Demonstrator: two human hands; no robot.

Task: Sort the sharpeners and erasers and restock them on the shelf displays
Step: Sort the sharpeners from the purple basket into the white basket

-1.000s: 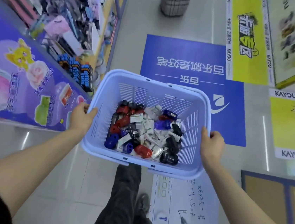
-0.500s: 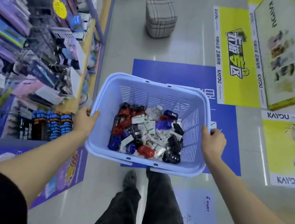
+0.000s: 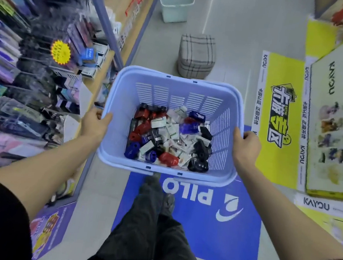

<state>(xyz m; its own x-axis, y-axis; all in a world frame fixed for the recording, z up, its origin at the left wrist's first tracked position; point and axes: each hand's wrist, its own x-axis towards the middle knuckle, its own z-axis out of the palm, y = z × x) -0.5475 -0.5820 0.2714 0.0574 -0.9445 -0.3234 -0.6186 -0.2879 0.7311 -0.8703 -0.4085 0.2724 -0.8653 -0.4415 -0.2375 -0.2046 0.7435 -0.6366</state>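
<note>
I carry a light blue plastic basket [image 3: 124, 103] in front of me at waist height. My left hand [image 3: 95, 122] grips its left rim and my right hand [image 3: 246, 146] grips its right rim. Inside lies a mixed heap: red, blue and black sharpeners [image 3: 168, 158] and several white wrapped erasers [image 3: 171, 130]. The shelf displays [image 3: 43, 85] stand along my left, packed with stationery packs, blurred by motion.
A plaid cube stool [image 3: 196, 56] stands on the floor just beyond the basket, and a pale green bin [image 3: 175, 4] farther on. Blue floor sticker [image 3: 209, 219] lies under my feet. Yellow display stand [image 3: 337, 127] is at the right.
I have walked forward along the aisle with the basket. The stool and the shelves have come nearer, the blue floor sticker now lies under me. Both hands keep their hold.
</note>
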